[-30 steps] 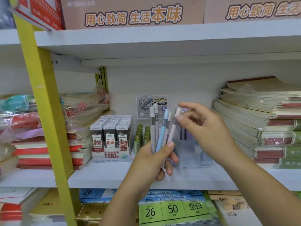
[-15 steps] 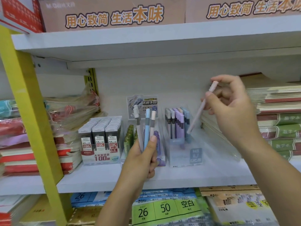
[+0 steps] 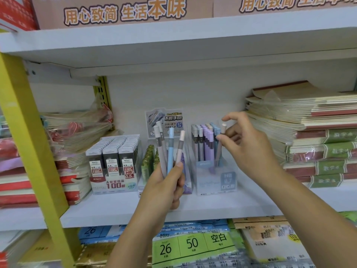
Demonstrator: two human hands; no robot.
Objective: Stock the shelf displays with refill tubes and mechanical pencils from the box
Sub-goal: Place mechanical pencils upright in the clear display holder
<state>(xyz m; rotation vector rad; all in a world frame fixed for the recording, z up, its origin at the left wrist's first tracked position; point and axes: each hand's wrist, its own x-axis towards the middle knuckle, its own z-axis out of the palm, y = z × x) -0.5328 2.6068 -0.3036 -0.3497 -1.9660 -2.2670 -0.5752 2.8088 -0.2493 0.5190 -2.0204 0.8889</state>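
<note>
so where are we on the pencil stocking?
Done: refill display looks full; stand is mostly filled. In hand: right grip pinches one pencil, tip down in the stand. Left: about four spares in the left grip; box is out of view, so what remains is unknown.

Stacked notebooks (image 3: 316,144) fill the right of the frame and plastic-wrapped exercise books (image 3: 77,128) the left, behind a yellow upright (image 3: 32,144). Lettered cardboard cartons (image 3: 123,12) line the top; green-labelled paper packs (image 3: 193,246) lie along the bottom.
</note>
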